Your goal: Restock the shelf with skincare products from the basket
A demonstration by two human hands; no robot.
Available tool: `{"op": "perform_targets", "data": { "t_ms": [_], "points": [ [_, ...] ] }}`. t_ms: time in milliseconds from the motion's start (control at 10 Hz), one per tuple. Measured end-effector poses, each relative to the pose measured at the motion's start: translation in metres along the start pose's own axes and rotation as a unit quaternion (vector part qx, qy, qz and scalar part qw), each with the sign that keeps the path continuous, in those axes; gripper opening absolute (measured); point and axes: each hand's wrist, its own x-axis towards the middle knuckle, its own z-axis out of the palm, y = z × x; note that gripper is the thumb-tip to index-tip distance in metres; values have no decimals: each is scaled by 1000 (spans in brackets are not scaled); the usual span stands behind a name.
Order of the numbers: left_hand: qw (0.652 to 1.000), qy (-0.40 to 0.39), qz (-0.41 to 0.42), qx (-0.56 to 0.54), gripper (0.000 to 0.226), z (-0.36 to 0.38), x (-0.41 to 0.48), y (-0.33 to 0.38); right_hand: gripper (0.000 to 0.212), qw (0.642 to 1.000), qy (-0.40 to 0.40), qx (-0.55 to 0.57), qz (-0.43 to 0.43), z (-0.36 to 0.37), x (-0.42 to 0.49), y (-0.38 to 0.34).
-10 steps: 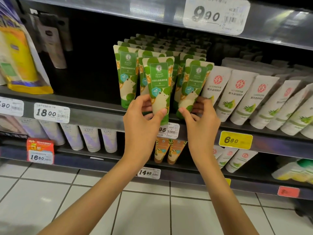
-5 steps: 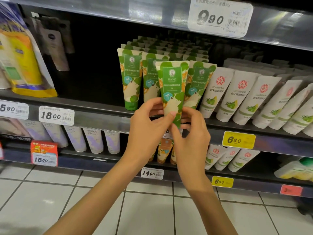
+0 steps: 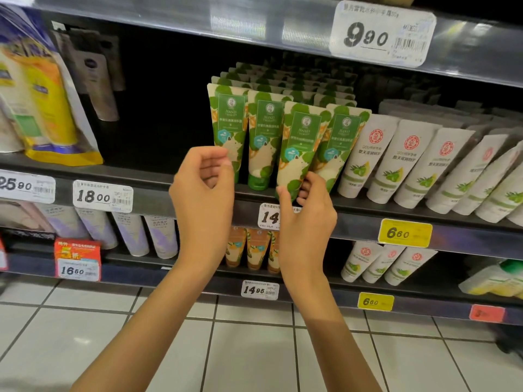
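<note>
A shop aisle with pale floor tiles and dark metal racking. The shelf [image 3: 152,192] being filled runs just above both hands. The right hand [image 3: 307,219] pinches the cap end of a green hand-cream tube [image 3: 300,148] between thumb and fingers. The tube stands nearly upright, slotted into the front row of matching tubes [image 3: 264,131]. The left hand [image 3: 203,188] sits apart, to the left of the right hand, with its fingers loosely curled round nothing, in front of the row's leftmost tube. The basket is out of view.

The step looks to be seating this tube. To do it well, set the cap flat on the shelf with the label facing out. Then ease the tube back until it leans on the one behind. The left hand could steady the neighbours, so none tips towards the white tubes [image 3: 359,159] beyond the right hand. Let go only once the tube stands by itself.
</note>
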Motion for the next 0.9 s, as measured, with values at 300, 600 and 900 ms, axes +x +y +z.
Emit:
{"op": "perform_targets", "data": {
  "t_ms": [300,600,900],
  "points": [
    [1000,2,-19,-9,13,-12,6,-4,41,999,39,0,19,6,2,-6],
    [997,-62,-34,3,14,-15,3,-12,39,998,50,-7,28,9,3,-8],
    [998,-65,-20,-4,13,-9,-2,-7,23,994,95,-47,9,-3,-12,-12]
  ]
}}
